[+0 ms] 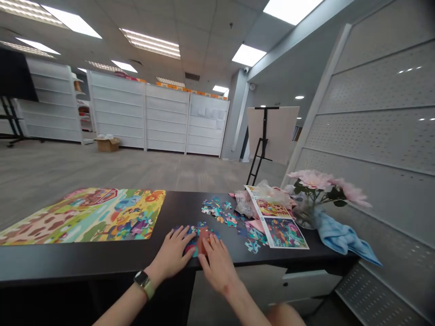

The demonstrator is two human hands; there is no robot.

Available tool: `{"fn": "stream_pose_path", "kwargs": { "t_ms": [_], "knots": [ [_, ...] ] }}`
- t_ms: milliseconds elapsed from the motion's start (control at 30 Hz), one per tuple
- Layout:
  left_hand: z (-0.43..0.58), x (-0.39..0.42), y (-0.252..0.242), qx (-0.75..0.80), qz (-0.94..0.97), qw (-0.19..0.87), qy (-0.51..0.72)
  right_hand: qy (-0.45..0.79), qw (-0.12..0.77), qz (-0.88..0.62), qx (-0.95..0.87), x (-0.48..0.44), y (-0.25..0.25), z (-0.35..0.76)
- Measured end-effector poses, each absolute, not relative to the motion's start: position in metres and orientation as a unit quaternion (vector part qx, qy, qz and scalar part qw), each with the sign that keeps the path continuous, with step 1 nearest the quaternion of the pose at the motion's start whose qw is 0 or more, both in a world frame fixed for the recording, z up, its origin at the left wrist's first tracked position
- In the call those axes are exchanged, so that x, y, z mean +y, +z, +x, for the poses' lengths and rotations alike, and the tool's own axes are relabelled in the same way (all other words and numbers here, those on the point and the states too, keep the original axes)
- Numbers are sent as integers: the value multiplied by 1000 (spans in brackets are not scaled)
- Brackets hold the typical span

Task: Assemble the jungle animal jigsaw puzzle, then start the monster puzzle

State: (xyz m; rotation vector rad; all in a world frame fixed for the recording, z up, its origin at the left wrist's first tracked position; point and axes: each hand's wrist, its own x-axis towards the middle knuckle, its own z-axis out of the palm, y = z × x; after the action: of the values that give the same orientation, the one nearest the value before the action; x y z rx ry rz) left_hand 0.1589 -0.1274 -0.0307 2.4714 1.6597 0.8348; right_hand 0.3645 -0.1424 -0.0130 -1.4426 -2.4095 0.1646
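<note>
A small joined section of jigsaw puzzle (203, 235), brown, blue and pink, lies on the dark tabletop under my fingers. My left hand (172, 251) rests flat at its left side, fingers spread, thumb on its lower edge. From the right, my right hand (217, 261) lays its outstretched fingers over the brown part. Neither hand grasps anything, and both partly cover the section. Loose puzzle pieces (231, 220) are scattered behind and to the right. A reference sheet (274, 217) with two printed pictures leans at the right.
A large farm-picture puzzle (98, 215) covers the table's left side. Crumpled plastic bags (244, 203), a glass vase (305, 217) of pink flowers and a blue cloth (343, 233) crowd the right end. The black tabletop (112, 259) ends close before me.
</note>
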Motion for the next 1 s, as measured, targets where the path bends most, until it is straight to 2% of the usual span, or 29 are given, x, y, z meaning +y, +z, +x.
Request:
{"fn": "stream_pose_path", "kwargs": {
  "t_ms": [200, 367, 467, 567, 700, 867, 1000],
  "knots": [
    [151, -128, -36, 561, 787, 48, 251, 54, 247, -497, -830, -110, -19, 368],
    [142, -114, -74, 578, 777, 37, 246, 23, 332, -489, -806, -85, -61, 385],
    [131, -105, -106, 601, 762, 8, 240, -4, 346, -473, -810, -79, -86, 386],
    [127, -103, -119, 619, 742, -25, 256, -17, 333, -454, -826, -77, -90, 385],
    [136, -105, -109, 622, 730, -28, 282, 9, 320, -466, -825, -83, -67, 381],
    [151, -109, -77, 628, 723, 29, 287, 58, 295, -511, -805, -98, -31, 369],
    [159, -115, -49, 657, 686, 65, 306, 96, 285, -509, -807, -102, -20, 367]
  ]
}}
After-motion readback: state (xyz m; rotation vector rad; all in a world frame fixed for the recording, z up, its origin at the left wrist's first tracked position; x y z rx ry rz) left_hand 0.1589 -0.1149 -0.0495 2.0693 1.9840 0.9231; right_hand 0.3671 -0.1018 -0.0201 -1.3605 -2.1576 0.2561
